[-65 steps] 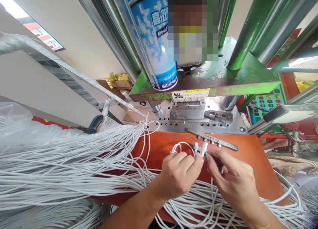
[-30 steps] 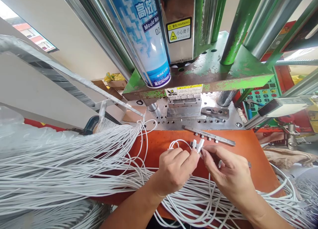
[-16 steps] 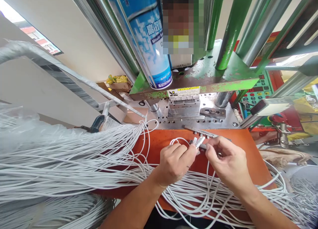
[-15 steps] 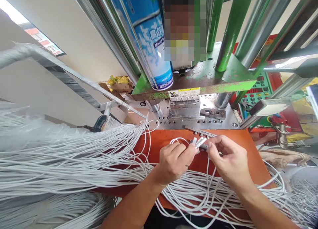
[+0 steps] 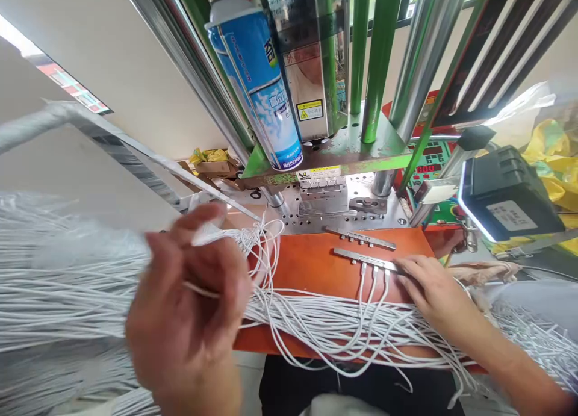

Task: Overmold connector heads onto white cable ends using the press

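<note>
My left hand point(image 5: 192, 307), smeared by motion, is raised close to the camera at the left. Its fingers are curled, with a white cable point(image 5: 201, 291) crossing between them; the cable's end is hidden. With fingers on top and thumb below, my right hand point(image 5: 427, 283) grips the right end of a narrow metal bar point(image 5: 365, 259). White cables point(image 5: 374, 289) with connector ends hang from several points along that bar. Behind it lies a second, similar metal bar point(image 5: 359, 238), apart from both hands.
A thick bundle of white cables point(image 5: 316, 319) runs across the orange tabletop point(image 5: 307, 259). Behind stands a green press point(image 5: 370, 157) with a metal mould block point(image 5: 323, 196). A blue spray can point(image 5: 266, 97) rests on the press ledge. A black lamp-like box point(image 5: 510, 193) is at right.
My hands were together over the table, holding white connectors. The left has moved left and nearer the camera; the right has moved onto the metal bar. The view has shifted too.
</note>
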A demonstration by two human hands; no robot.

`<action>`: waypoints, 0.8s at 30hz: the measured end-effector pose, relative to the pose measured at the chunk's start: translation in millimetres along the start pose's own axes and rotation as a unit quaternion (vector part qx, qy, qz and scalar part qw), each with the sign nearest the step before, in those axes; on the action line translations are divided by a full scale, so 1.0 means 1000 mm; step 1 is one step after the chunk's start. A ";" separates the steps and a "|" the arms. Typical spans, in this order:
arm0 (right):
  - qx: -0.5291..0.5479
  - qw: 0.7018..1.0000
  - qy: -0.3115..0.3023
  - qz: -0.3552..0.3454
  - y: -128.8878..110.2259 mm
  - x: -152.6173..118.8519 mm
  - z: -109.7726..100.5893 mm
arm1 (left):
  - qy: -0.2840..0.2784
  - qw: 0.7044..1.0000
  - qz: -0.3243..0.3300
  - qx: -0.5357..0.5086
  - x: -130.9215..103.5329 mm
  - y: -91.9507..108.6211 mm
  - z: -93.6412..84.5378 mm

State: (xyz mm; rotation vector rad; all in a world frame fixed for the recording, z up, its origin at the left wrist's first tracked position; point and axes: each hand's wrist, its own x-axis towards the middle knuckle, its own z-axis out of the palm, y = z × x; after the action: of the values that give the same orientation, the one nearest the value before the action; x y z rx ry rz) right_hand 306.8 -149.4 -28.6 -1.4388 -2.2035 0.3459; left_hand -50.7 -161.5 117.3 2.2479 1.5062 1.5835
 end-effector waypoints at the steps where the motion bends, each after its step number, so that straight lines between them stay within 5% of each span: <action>1: -0.017 1.000 -0.002 0.001 0.000 -0.002 0.006 | -0.065 0.996 -0.036 -0.053 -0.008 0.021 0.018; 2: -0.030 1.000 0.001 0.002 0.000 -0.003 0.011 | -0.221 0.939 -0.153 -0.216 -0.017 0.037 0.038; 3: -0.037 0.999 0.008 0.003 -0.001 -0.004 0.014 | -0.315 0.835 -0.264 -0.365 -0.027 0.047 0.059; 5: -0.026 0.999 0.024 0.003 -0.004 -0.005 0.019 | -0.334 0.645 -0.454 -0.516 -0.047 0.049 0.100; 7: -0.003 0.999 0.043 0.009 -0.006 -0.008 0.020 | -0.254 0.585 -0.540 -0.549 -0.065 0.034 0.130; 10: 0.022 0.998 0.054 0.032 -0.007 -0.014 0.020 | -0.211 0.632 -0.555 -0.498 -0.080 0.005 0.150; 13: 0.013 0.998 0.061 0.021 -0.006 -0.016 0.022 | -0.267 0.685 -0.527 -0.426 -0.076 -0.014 0.153; 18: 0.007 0.998 0.054 -0.022 -0.007 -0.015 0.023 | -0.375 0.684 -0.520 -0.347 -0.063 -0.020 0.158; 24: 0.013 0.997 0.048 -0.054 -0.010 -0.015 0.020 | -0.403 0.683 -0.522 -0.312 -0.054 -0.016 0.164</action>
State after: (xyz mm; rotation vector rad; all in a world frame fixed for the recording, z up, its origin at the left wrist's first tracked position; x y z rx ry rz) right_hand 293.3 -166.0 -45.0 -1.2895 -2.1812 0.2633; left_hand 55.7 -111.7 -10.1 0.9902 1.2194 0.4586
